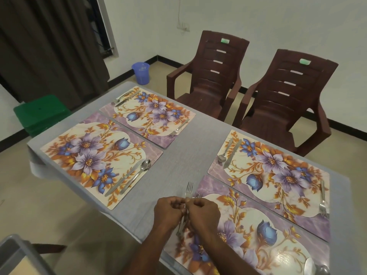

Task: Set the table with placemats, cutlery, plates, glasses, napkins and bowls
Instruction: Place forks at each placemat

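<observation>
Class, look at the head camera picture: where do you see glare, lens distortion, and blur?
Head view: glare sits on the glossy nearest placemat close to its bottom right corner; the wide-angle lens bows the table edge and tilts the chairs outward; the hands holding forks look slightly soft, as does the grey tray corner at bottom left.

Shiny metal forks (189,190), glossy placemats (264,231)

White walls, dark curtain (45,42), beige floor, two brown plastic chairs (208,76), blue bucket (141,73), green stool (42,112)
</observation>
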